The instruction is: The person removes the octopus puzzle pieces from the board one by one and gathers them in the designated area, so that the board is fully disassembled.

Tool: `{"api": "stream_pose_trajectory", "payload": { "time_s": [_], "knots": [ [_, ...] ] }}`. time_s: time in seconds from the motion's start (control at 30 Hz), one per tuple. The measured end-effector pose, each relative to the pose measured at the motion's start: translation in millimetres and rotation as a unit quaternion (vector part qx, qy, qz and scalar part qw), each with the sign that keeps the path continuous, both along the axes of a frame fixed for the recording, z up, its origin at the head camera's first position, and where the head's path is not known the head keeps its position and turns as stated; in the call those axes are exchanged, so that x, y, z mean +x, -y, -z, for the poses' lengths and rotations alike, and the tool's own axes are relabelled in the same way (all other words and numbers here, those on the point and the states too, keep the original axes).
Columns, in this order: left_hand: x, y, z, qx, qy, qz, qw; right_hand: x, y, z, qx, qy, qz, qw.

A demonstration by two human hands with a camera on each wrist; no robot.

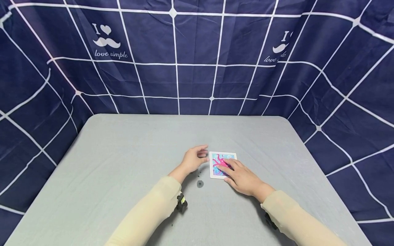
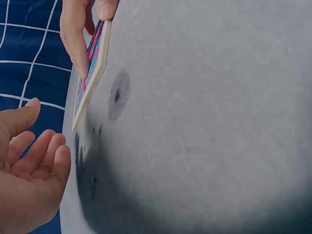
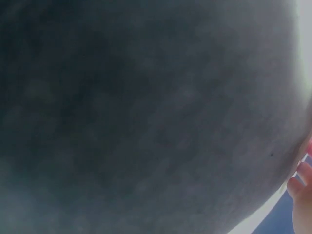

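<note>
currently, through the head camera, i have the picture board [image 1: 217, 161] on the grey table [image 1: 138, 143], a little right of the middle: a square with a white border and a pink octopus on blue. the right hand [image 1: 244, 176] rests over its right side, fingers reaching out loosely across the picture, thumb by the near edge. i read that grip as loose and unwrapped; how hard it presses, i can't tell. the left hand [image 1: 192, 159] is just beside the board's left edge, its thumb parted from gently bent fingers, holding nothing, and my left wrist view shows a gap between it and the board. nearer to the person, a dark round spot [image 1: 200, 183] marks the table, with small specks [image 2: 93, 186] by the left hand. both arms wear cream sleeves [image 1: 147, 208], with a black device [image 1: 181, 204] under the left wrist. a navy curtain [image 1: 194, 80] with white lines stands behind the table and along both sides. my right wrist view gives mostly dim table, some fingers cut off at its edge.
</note>
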State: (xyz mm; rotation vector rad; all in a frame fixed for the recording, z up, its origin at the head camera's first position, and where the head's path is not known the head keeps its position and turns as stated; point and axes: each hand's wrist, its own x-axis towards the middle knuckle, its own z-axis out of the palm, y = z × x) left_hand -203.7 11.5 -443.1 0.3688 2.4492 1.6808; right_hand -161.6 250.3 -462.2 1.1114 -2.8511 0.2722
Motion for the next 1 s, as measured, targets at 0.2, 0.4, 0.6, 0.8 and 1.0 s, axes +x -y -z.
{"api": "stream_pose_trajectory", "payload": {
  "time_s": [0.2,0.4,0.6,0.8,1.0],
  "knots": [
    [-3.3,-5.0,3.3,0.010,0.012,0.000,0.9999,0.3,0.2,-0.4,0.000,0.001,0.000,1.0000],
    [-6.2,-7.6,6.3,0.014,0.021,-0.005,0.9997,0.4,-0.1,-0.6,-0.001,0.003,-0.001,1.0000],
    [-8.3,-10.2,8.1,0.016,0.036,-0.005,0.9992,0.3,-0.3,-0.5,0.001,0.007,-0.001,1.0000],
    [-10.4,-14.3,10.3,0.006,0.045,-0.004,0.9990,0.4,-0.4,-0.2,0.000,0.006,-0.004,1.0000],
    [-11.8,-17.5,9.6,-0.002,0.050,-0.014,0.9986,0.3,-0.2,-0.1,0.000,0.004,-0.008,1.0000]
  ]
}}
